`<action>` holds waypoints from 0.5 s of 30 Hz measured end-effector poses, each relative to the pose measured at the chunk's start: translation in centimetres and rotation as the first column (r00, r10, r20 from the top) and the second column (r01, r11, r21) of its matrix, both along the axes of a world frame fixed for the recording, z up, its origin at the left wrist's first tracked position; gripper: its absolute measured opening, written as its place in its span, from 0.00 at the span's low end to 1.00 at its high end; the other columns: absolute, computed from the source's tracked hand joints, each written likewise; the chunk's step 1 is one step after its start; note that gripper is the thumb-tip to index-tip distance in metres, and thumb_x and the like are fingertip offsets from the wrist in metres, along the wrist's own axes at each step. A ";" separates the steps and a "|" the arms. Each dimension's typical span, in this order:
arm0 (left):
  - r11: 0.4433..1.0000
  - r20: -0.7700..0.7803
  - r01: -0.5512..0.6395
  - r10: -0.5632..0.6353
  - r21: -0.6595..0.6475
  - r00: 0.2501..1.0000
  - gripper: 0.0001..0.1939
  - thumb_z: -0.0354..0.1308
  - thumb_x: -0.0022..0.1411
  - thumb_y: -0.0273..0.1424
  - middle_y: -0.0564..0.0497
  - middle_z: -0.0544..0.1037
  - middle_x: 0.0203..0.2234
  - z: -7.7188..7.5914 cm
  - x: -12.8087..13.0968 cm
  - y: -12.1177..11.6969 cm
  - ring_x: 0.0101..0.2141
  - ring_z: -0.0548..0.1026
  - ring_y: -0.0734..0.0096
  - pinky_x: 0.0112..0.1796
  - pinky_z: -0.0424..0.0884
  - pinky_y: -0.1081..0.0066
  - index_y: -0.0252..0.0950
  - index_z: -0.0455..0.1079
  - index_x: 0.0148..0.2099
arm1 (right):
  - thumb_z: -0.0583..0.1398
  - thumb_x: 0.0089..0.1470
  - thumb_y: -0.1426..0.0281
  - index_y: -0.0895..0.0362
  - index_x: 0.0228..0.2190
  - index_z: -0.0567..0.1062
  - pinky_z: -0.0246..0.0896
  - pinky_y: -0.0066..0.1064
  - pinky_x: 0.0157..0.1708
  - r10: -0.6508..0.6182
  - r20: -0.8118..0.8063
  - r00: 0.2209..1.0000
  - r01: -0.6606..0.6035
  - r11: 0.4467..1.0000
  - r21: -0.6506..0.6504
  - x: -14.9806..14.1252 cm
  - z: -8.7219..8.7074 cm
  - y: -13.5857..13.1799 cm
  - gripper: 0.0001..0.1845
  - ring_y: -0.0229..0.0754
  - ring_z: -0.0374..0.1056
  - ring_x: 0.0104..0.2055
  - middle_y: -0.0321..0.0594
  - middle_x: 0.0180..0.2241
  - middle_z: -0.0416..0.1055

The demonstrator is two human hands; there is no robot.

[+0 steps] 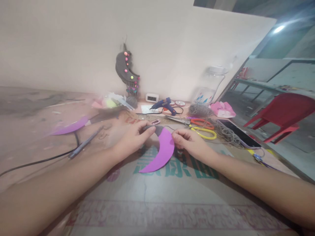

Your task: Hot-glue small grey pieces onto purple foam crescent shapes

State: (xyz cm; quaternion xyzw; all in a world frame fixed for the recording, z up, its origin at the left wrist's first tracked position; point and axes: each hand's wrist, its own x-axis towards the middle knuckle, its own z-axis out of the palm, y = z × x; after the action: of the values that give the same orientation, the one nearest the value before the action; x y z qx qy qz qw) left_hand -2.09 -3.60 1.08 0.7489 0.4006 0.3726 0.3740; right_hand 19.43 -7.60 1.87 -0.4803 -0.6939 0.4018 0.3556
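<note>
- Above a brown cardboard sheet with green writing [110,213], we hold a bright purple moon-shaped piece of flat card [163,149], its bare tip pointing down and left.
- Our left hand [141,131] is closed, thumb and fingers around the top end, where soft gray yarn [159,130] is wrapped.
- Our right hand [185,139] is nearly closed, thumb and finger pinching the outer edge. We cannot tell if it has yarn too.
- We think the step in hand is winding yarn around the moon. Only the top is covered; the rest is bare purple.
- The next turn seems to call for a steady left hand, a snug pull, and yarn laid close beside the last row.
- A loose pile of gray yarn [228,134] lies to the right, so we should watch for tangles.
</note>
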 end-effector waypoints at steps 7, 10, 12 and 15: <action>0.996 -0.044 0.086 -0.086 -0.006 0.995 0.18 0.47 0.65 0.43 0.53 0.72 0.23 -0.1 0.0 0.1 0.26 0.69 0.71 0.28 0.64 0.73 0.36 0.66 0.30 | 0.58 0.54 0.59 0.58 0.23 0.68 0.49 0.25 0.19 -0.010 0.085 0.996 0.011 1.000 -0.011 -0.2 -0.1 0.0 0.16 0.31 0.54 0.20 0.31 0.19 0.60; 0.996 -0.059 0.084 -0.085 -0.017 0.995 0.19 0.46 0.65 0.43 0.53 0.72 0.22 -0.1 0.1 0.1 0.26 0.69 0.72 0.28 0.63 0.73 0.36 0.65 0.29 | 0.57 0.56 0.58 0.58 0.23 0.67 0.51 0.25 0.20 0.015 0.050 0.999 -0.016 1.000 0.016 -0.1 -0.3 0.1 0.17 0.31 0.56 0.20 0.31 0.20 0.60; 0.995 -0.071 0.094 -0.096 -0.026 0.993 0.19 0.47 0.65 0.44 0.53 0.72 0.23 0.0 0.1 0.1 0.26 0.69 0.71 0.28 0.63 0.73 0.36 0.65 0.30 | 0.56 0.57 0.58 0.56 0.26 0.66 0.53 0.25 0.20 -0.032 -0.013 0.999 0.033 0.997 0.076 0.1 -0.3 0.2 0.15 0.32 0.57 0.20 0.30 0.20 0.61; 0.993 -0.087 0.111 -0.114 -0.035 0.990 0.19 0.47 0.64 0.44 0.52 0.73 0.23 0.1 0.1 0.1 0.26 0.70 0.70 0.27 0.64 0.73 0.36 0.65 0.30 | 0.59 0.55 0.63 0.54 0.40 0.66 0.56 0.26 0.21 -0.114 -0.070 0.991 0.122 0.985 0.118 0.3 -0.1 0.4 0.12 0.34 0.60 0.20 0.28 0.19 0.62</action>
State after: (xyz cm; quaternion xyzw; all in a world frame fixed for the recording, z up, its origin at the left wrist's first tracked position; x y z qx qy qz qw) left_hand -1.94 -3.54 1.15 0.7804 0.3796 0.3112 0.3873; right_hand 19.68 -7.23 1.73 -0.4850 -0.6761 0.3515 0.4291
